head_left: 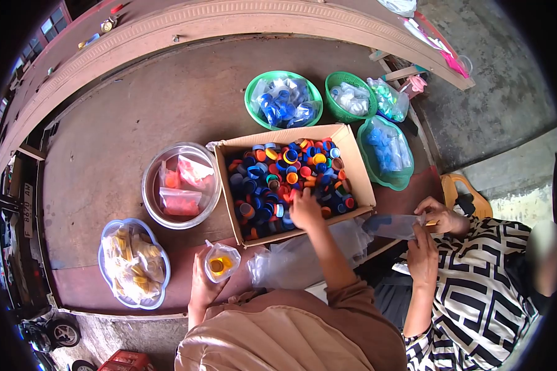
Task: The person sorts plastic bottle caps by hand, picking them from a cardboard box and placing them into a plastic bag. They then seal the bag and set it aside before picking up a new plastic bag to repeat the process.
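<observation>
My left hand (205, 279) grips a clear plastic bag (230, 255) with yellow bottle caps (217, 266) at its bottom, held upright over the table's front edge. Inside a cardboard box (254, 242) lies a heap of mixed bottle caps (267, 187) in blue, red, orange and other colours. Over the box's front part, my right hand (306, 210) reaches into the heap, its fingers bent together beside a red cap; what is between the fingertips is hidden. Empty clear plastic bags (291, 261) lie flat in front of the box, under my right forearm.
Left of the box stand a metal bowl (151, 210) with bags of red caps and a blue-rimmed basin (105, 281) with bagged yellow caps. Green baskets (249, 99) with filled bags stand behind and right. A co-worker's hands (424, 253) hold a plastic bag (393, 226) close on my right.
</observation>
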Demonstrator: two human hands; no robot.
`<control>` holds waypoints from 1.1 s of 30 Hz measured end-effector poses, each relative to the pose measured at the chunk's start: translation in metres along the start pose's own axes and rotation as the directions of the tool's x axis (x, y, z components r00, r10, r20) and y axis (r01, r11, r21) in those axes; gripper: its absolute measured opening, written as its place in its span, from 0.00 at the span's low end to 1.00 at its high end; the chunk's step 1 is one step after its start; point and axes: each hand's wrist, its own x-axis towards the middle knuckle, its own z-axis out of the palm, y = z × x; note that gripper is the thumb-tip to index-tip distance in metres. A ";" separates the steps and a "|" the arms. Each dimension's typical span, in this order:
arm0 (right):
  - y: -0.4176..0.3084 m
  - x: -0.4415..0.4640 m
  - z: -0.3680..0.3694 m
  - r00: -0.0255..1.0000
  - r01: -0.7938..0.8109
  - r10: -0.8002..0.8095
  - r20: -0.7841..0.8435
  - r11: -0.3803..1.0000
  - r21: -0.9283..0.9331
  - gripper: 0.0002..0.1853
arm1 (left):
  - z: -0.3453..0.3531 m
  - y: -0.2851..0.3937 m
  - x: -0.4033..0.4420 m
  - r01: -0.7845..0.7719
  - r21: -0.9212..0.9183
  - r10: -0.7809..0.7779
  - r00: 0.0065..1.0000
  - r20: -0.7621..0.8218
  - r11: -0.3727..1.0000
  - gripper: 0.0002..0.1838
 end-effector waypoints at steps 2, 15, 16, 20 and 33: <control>-0.015 -0.010 0.022 0.997 -0.008 0.008 -0.072 1.000 -0.001 0.18 | 0.000 0.002 0.001 -0.028 0.044 0.028 1.000 0.006 0.999 0.40; -0.020 -0.022 -0.088 0.981 0.080 -0.111 0.161 0.979 0.186 0.18 | -0.022 0.028 -0.012 0.035 0.117 -0.045 0.996 0.082 0.992 0.42; -0.010 -0.005 -0.082 0.988 0.148 -0.153 0.008 0.969 0.200 0.18 | -0.022 0.026 -0.011 0.041 0.109 -0.050 0.996 0.078 0.993 0.42; 0.019 0.079 -0.034 0.940 0.199 -0.094 -0.328 0.932 0.303 0.24 | -0.023 0.022 -0.007 0.044 0.069 -0.050 0.995 0.086 0.997 0.42; -0.001 0.029 -0.028 0.994 0.021 -0.005 -0.110 0.989 0.145 0.17 | -0.025 0.035 0.008 0.069 0.055 -0.072 0.995 0.063 0.996 0.41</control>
